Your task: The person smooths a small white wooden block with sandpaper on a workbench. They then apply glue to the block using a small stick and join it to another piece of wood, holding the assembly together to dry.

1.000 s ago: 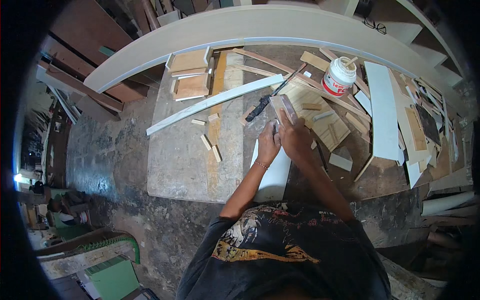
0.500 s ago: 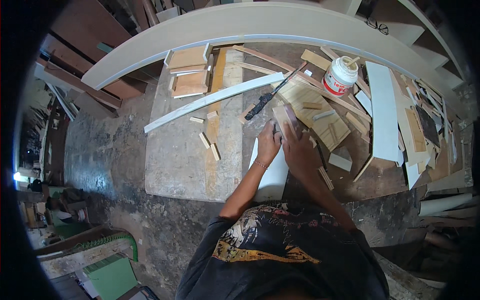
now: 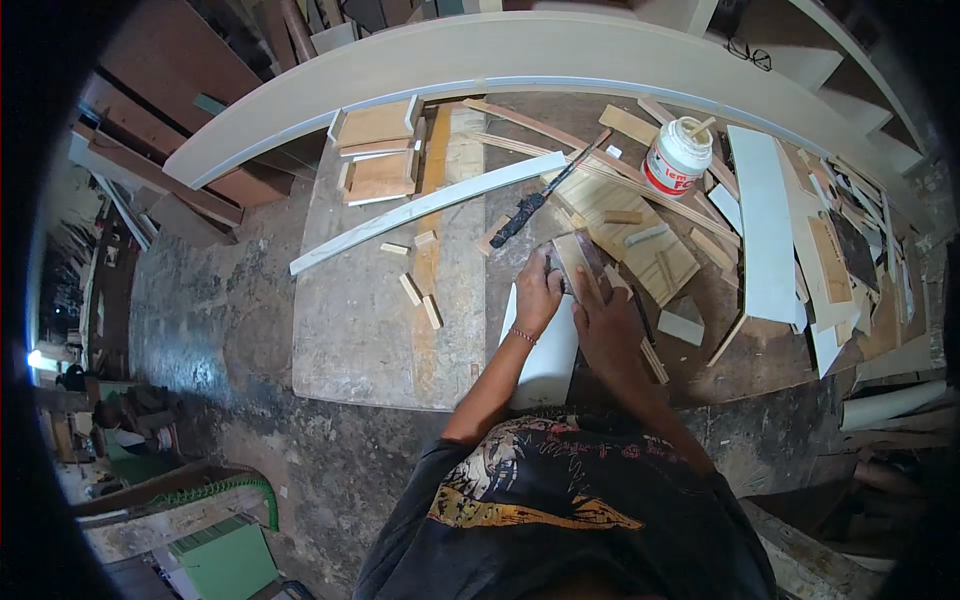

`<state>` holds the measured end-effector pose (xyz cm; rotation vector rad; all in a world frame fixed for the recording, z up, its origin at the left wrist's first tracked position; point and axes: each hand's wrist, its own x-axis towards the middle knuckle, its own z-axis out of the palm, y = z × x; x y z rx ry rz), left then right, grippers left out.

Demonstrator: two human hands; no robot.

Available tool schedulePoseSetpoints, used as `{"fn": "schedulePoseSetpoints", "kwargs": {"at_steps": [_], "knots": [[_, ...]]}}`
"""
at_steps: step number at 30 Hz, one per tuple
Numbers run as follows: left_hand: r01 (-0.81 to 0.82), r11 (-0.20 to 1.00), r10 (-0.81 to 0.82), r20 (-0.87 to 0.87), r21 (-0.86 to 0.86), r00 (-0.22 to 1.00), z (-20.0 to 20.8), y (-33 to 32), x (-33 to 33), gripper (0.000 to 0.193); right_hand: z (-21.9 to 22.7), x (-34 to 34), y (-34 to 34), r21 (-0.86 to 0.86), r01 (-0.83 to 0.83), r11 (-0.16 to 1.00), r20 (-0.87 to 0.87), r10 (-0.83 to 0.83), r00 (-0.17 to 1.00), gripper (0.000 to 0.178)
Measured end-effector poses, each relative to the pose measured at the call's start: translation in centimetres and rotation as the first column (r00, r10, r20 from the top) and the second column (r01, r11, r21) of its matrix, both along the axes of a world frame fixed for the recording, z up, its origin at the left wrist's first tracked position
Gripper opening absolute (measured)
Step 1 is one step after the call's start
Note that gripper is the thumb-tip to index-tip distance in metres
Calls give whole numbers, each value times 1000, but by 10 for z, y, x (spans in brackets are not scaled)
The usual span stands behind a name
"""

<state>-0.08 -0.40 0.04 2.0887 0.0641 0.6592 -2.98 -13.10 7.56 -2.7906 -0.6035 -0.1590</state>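
Pinching a narrow wooden strip over the tabletop, the right hand sits at its five o'clock; left hand, grip unclear, at eight; white tub, half past one.

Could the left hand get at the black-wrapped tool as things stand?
Probably yes: the black-wrapped tool lies just beyond the left hand, and nothing visible covers its near end, though that hand seems busy with the wooden piece.
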Motion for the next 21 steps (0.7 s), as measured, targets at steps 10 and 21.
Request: {"fn": "schedulePoseSetpoints", "kwargs": {"at_steps": [10,21], "knots": [[-14,1000,13,-6,-5,1000,-3,1,1,31,0,27,24,-64,92,994,-19,-93,995,47],[21,998,-25,-61,-59,998,-2,0,2,33,4,19,17,-20,68,997,-62,-69,996,49]]}}
